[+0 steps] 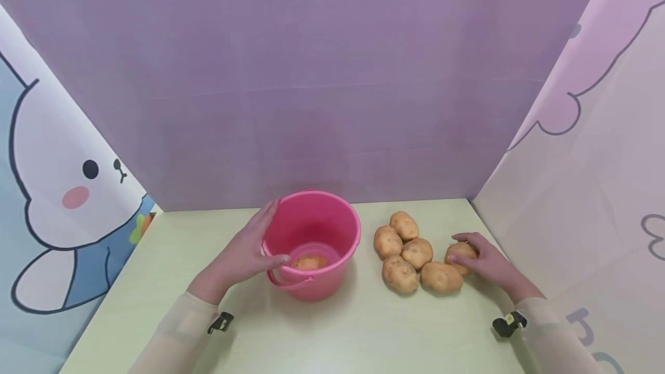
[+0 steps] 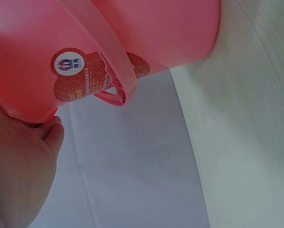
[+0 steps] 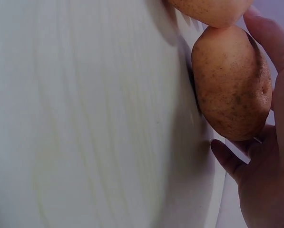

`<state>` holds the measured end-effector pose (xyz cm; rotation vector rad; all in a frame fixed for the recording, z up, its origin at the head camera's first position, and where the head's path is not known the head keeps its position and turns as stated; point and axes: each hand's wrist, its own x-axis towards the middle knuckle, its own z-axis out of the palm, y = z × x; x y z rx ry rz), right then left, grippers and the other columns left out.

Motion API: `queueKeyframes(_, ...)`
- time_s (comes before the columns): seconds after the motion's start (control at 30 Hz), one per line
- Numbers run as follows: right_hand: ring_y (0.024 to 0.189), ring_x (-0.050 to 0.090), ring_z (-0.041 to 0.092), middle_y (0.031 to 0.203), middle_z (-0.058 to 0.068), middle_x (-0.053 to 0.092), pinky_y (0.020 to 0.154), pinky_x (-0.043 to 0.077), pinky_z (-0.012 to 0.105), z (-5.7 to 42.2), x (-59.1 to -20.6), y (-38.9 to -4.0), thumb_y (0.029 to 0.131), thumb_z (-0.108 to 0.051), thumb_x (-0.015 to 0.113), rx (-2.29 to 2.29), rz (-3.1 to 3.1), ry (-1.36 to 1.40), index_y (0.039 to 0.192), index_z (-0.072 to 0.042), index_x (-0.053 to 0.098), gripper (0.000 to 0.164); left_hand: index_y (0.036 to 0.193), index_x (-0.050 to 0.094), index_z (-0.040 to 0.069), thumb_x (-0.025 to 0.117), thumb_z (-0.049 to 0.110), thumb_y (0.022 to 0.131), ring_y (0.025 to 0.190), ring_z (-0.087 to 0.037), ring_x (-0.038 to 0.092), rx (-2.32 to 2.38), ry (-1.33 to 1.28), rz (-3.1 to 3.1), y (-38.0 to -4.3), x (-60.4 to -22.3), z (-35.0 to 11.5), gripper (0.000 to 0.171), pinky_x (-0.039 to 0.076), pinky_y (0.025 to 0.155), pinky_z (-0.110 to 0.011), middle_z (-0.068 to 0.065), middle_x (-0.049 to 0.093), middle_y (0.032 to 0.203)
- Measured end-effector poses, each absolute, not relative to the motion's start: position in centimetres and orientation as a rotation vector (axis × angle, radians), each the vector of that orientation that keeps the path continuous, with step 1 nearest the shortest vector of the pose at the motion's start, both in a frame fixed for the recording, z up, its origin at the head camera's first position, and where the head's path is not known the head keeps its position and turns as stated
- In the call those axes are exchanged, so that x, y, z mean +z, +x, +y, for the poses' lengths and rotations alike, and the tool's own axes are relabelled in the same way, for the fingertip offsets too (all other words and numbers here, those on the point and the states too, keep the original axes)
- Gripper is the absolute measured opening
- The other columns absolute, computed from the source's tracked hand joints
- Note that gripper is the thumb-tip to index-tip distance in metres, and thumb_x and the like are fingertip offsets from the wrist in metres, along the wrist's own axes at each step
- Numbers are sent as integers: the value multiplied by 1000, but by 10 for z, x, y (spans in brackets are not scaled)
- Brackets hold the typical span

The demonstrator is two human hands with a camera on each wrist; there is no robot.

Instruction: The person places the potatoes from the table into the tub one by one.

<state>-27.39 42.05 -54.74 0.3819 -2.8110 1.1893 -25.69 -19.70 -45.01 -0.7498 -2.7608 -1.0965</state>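
Note:
A pink bucket [image 1: 322, 281] with its handle hanging at the front stands upright on the table. One potato [image 1: 310, 262] lies at its bottom. My left hand [image 1: 241, 253] holds the bucket's left rim, thumb over the near edge and fingers farther back along it. In the left wrist view, the hand [image 2: 20, 161] is at the rim, near a red label. To the right, my right hand [image 1: 485, 261] grips the rightmost potato [image 1: 461, 254]. From the right wrist, thumb and fingers show on opposite sides of this potato [image 3: 232, 85], with another potato [image 3: 213, 9] touching it.
Several more potatoes [image 1: 400, 274] lie in a loose cluster between the bucket and my right hand. A purple wall [image 1: 322, 85] stands behind the pale table [image 1: 353, 339]. Printed panels flank it, with a rabbit picture [image 1: 62, 189] on the left one.

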Motion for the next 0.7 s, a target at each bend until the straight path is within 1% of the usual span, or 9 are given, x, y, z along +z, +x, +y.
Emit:
queueKeyframes(0.1,128,58,28,147,20,63,101,44,20,419,-547,-274,99,-28,87,1195,-2819,373,149,-5,64,59,180,14,20,91,62,85,163,-44,29,-1092,-744,-2765,-257,-450,-197,129,55,108,-68,-7,18,184)
queueKeyframes(0.2,128,59,29,148,19,63,100,46,21,417,-547,-275,99,-29,86,1214,-2820,370,149,-6,64,59,180,13,20,91,62,85,163,-44,29,-1089,-732,-2774,-256,-450,-196,130,55,107,-68,-8,18,184)
queueKeyframes(0.3,126,60,26,147,18,64,100,48,22,415,-548,-276,99,-29,86,1240,-2823,372,148,-6,64,58,180,13,20,91,61,85,164,-45,28,-1090,-724,-2781,-255,-449,-196,130,55,108,-69,-8,18,184)
queueKeyframes(0.47,115,64,19,139,15,69,95,52,27,413,-548,-277,99,-29,87,1271,-2829,352,143,-7,68,53,180,13,20,92,61,85,163,-44,28,-1099,-720,-2783,-255,-449,-196,130,56,107,-68,-8,18,184)
queueKeyframes(0.6,112,64,16,136,13,70,94,52,28,412,-547,-276,98,-30,88,1272,-2838,329,141,-7,69,51,180,14,20,92,60,84,163,-44,29,-1098,-723,-2779,-255,-448,-196,130,56,107,-67,-7,18,184)
queueKeyframes(0.7,111,65,17,134,13,71,93,53,29,412,-548,-276,98,-30,88,1274,-2840,316,140,-7,70,51,180,14,19,92,60,85,164,-44,28,-1093,-729,-2777,-255,-447,-196,130,55,107,-68,-7,18,184)
